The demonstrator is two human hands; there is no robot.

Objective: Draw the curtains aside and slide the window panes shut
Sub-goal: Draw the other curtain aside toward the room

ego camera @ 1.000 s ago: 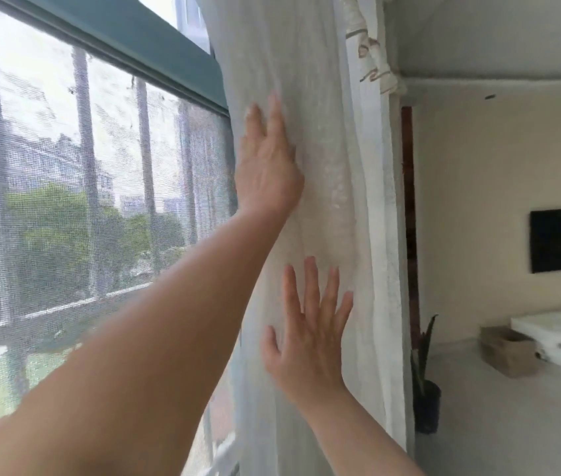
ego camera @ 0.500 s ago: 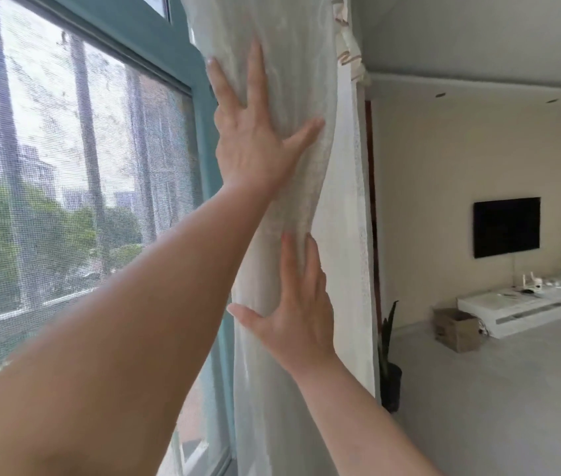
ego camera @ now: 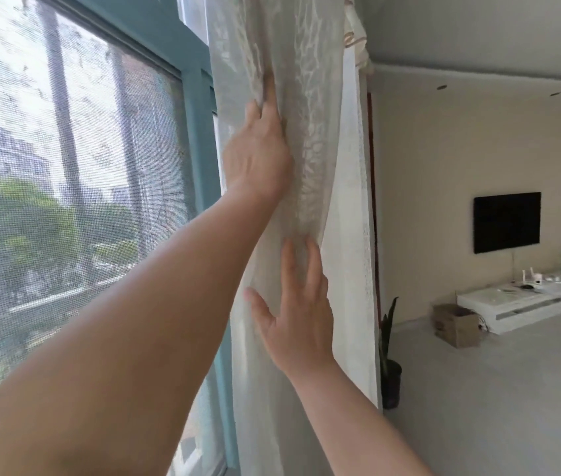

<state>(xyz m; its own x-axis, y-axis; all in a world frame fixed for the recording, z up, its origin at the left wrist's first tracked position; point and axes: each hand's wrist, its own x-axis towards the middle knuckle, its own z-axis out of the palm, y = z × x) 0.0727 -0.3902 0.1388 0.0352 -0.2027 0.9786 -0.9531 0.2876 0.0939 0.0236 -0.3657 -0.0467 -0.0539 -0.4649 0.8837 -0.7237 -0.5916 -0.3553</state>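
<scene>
A sheer white curtain point(ego camera: 310, 97) hangs bunched in folds at the right end of the window. My left hand point(ego camera: 258, 156) presses flat against it high up, its fingers partly buried in a fold. Lower down, my right hand point(ego camera: 298, 314) lies flat on the fabric with fingers spread. To the left is the window point(ego camera: 76, 159), covered by a grey mesh screen, in a teal frame point(ego camera: 200, 142). Whether the glass panes behind the mesh are open or closed cannot be told.
A potted plant point(ego camera: 389, 355) stands on the floor just right of the curtain. Further right are a cardboard box point(ego camera: 456, 324), a low white TV cabinet point(ego camera: 519, 304) and a wall-mounted black TV point(ego camera: 507, 221). Grey floor stretches to the right.
Both hands have pushed the curtain further right, bunching it tighter. More of the teal frame and the mesh screen shows on the left. The view has swung right.
</scene>
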